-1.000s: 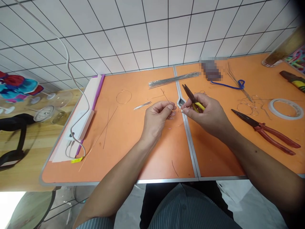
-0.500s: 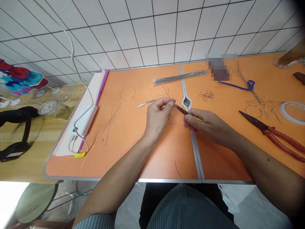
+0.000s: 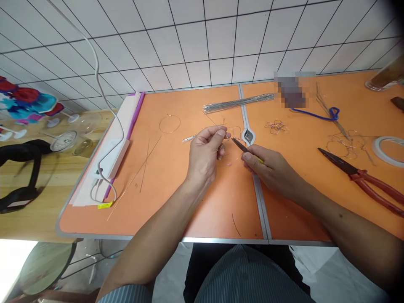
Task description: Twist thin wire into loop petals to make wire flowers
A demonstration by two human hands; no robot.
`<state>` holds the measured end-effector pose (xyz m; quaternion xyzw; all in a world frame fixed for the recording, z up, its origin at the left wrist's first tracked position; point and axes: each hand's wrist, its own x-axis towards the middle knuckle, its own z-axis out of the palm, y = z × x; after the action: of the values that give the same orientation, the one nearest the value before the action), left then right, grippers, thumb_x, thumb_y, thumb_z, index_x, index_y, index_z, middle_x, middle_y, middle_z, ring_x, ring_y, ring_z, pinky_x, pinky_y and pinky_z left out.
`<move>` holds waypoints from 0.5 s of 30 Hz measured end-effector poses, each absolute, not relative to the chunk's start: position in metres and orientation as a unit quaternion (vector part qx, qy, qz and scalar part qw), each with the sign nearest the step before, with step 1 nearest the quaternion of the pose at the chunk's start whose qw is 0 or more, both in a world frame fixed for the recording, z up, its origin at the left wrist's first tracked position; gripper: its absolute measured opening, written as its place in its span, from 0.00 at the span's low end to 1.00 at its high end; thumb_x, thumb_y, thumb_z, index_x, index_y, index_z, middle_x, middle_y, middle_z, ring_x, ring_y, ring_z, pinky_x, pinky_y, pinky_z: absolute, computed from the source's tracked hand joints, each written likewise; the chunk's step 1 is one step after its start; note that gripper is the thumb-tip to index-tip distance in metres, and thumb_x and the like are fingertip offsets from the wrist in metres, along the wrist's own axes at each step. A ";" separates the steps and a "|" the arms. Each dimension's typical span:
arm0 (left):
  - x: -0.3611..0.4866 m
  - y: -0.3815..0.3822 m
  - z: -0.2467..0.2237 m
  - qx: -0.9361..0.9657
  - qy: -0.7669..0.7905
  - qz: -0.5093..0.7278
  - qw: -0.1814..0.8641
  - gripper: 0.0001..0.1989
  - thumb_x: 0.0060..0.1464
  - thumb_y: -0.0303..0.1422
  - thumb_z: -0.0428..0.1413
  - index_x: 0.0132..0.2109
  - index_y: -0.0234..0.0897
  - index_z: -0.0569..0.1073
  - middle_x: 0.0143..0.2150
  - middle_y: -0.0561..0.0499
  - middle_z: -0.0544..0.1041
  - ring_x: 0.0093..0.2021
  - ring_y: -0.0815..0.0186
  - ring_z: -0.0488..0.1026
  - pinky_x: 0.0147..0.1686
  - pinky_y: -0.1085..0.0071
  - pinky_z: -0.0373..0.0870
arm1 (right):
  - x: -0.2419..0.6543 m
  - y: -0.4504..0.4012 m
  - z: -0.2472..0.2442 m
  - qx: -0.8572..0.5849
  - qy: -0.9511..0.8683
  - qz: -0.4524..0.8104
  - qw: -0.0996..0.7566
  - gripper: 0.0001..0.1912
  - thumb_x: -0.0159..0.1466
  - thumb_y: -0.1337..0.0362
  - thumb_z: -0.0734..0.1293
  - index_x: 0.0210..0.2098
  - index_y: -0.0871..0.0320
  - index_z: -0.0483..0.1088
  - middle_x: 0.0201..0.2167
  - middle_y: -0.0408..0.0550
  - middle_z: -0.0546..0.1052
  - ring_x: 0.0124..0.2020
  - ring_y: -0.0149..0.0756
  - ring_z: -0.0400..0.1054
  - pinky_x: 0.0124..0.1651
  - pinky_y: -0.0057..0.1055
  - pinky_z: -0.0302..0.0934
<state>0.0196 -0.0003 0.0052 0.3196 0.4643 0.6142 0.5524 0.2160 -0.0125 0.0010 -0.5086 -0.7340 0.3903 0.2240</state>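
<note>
My left hand (image 3: 206,151) is closed in a pinch around a thin wire (image 3: 212,120), whose straight end sticks up to the left past the fingertips. My right hand (image 3: 265,164) is wrapped round small pliers (image 3: 240,145) with dark pointed jaws and a bit of yellow handle showing. The jaw tips point at the left fingertips, with a small gap between. Whether the jaws are parted I cannot tell. Behind the hands lie loose bent wires (image 3: 236,131) and a short bundle of silver wires (image 3: 189,138), partly hidden by the left hand.
A long bundle of wires (image 3: 236,103) lies at the back. Red-handled pliers (image 3: 366,176), a white ring-shaped roll (image 3: 389,150) and a wire tangle (image 3: 276,126) are on the right. To the left are a wire loop (image 3: 169,124) and a white power strip (image 3: 115,162) with its cable.
My left hand has moved slightly left and turned, so the wire leans further left. The pliers' tips have come apart from the left fingertips.
</note>
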 end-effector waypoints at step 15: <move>0.021 -0.002 0.010 0.332 0.465 0.602 0.559 0.03 0.62 0.31 0.64 0.40 0.37 0.81 0.38 0.52 0.83 0.21 0.77 0.65 0.22 0.75 0.59 | 0.218 -0.009 -0.002 -0.487 -0.709 0.456 0.229 0.21 0.79 0.46 0.61 0.36 0.54 0.69 0.29 0.40 0.70 0.30 0.35 0.64 0.34 0.34 0.55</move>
<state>0.0208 -0.0016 0.0102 0.3317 0.4647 0.6015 0.5587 0.2182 -0.0088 -0.0019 -0.4872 -0.7087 0.4562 0.2286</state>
